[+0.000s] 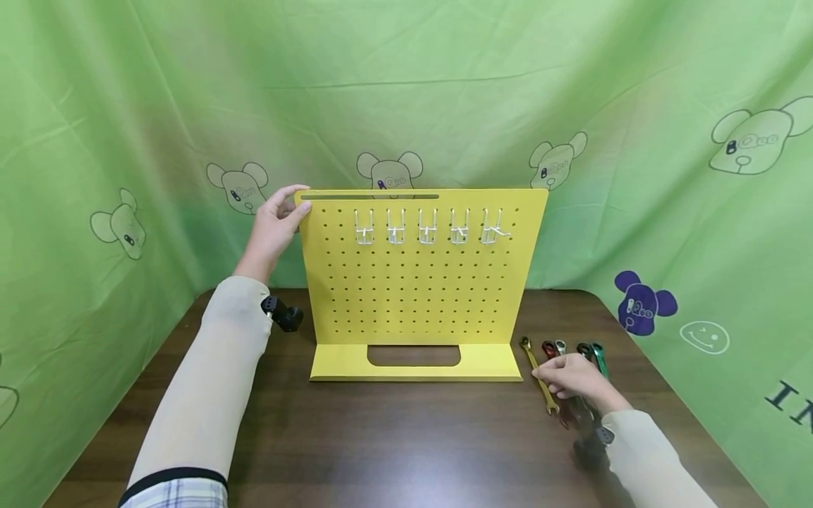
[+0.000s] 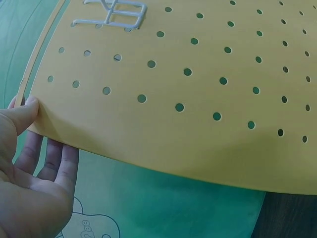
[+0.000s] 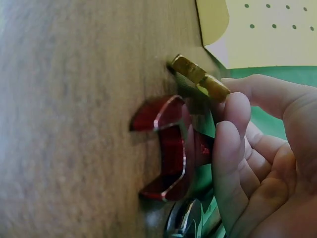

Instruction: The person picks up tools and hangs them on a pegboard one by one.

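Observation:
A yellow pegboard point(image 1: 413, 282) stands upright on the table, with several white wire hooks point(image 1: 428, 229) in a row near its top. My left hand point(image 1: 273, 229) pinches the board's upper left corner, thumb on the front face and fingers behind, as the left wrist view shows. At the board's right, my right hand point(image 1: 574, 377) pinches a gold combination wrench point(image 1: 540, 374) at its shaft between thumb and fingers. A red wrench point(image 3: 171, 144) lies right beside that hand in the right wrist view, its open end toward the camera.
More wrenches, including a silver one point(image 1: 560, 346), a black one point(image 1: 584, 349) and a green one point(image 1: 600, 358), lie partly hidden under the right hand. The brown wooden table point(image 1: 406, 437) extends in front of the board. A green printed curtain point(image 1: 470, 106) hangs behind and at both sides.

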Demonstrator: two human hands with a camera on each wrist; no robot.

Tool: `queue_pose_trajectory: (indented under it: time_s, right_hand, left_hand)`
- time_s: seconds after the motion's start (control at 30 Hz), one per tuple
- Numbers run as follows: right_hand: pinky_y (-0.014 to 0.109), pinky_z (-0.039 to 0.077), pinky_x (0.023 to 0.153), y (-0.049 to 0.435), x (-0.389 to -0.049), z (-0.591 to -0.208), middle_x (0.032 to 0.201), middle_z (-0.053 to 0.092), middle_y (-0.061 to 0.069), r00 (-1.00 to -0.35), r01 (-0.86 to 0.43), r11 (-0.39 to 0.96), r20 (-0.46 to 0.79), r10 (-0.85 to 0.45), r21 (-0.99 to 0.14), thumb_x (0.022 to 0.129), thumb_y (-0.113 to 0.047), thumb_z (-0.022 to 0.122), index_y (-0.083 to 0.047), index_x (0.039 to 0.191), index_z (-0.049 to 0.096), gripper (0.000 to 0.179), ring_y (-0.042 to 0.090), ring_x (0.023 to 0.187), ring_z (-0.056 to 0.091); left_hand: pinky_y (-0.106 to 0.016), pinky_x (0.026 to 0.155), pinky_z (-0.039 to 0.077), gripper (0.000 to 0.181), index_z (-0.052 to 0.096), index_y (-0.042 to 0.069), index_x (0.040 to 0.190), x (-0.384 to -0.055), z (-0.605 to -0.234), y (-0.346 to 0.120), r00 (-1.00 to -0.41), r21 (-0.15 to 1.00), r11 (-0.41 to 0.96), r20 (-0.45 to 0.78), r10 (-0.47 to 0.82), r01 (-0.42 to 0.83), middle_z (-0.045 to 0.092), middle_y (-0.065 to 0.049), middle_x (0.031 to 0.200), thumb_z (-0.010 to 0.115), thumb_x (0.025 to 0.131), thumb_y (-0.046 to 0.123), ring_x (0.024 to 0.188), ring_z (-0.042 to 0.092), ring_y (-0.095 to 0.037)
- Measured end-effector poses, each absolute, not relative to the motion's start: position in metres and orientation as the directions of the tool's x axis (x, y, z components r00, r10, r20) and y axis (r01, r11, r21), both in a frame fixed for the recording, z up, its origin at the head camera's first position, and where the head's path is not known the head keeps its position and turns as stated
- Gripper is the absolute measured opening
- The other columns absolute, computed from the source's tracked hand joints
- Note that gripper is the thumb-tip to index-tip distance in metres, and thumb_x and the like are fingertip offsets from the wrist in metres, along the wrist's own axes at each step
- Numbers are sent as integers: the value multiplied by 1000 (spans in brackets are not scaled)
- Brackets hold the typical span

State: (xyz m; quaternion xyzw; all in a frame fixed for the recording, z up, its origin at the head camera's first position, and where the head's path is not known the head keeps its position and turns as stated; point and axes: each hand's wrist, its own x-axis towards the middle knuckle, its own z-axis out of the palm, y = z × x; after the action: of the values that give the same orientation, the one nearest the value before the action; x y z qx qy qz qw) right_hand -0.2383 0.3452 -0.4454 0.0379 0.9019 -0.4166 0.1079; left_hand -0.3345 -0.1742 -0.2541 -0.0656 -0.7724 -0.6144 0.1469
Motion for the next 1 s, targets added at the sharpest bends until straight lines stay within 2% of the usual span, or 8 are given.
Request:
queue_pose_trajectory:
  time_s: [0.33,0.7,1.0]
  right_hand:
    - [30,56,57,346,-235,-443,71,59,3,-976,127,635,-211,-59,-762,96,-21,68,6,99,68,27,17,69,57]
    - [27,51,52,347,-226,-426,69,58,4,-978,33,599,-149,-145,-800,99,-19,65,7,104,62,27,13,63,55]
    - [27,52,50,329,-227,-401,71,55,8,-966,-65,547,-86,-245,-835,100,-15,64,7,107,58,24,15,62,55]
  left_hand:
    - [-33,88,51,40,57,20,140,-335,-255,-174,-939,921,237,336,-78,310,61,-6,112,62,101,26,96,60,-16]
    - [-33,89,52,39,57,19,140,-336,-254,-173,-939,922,225,338,-65,316,62,-9,115,62,101,23,97,61,-17]
    - [-35,93,52,39,56,19,140,-336,-256,-174,-943,926,227,325,-70,302,61,-9,116,61,102,24,99,61,-18]
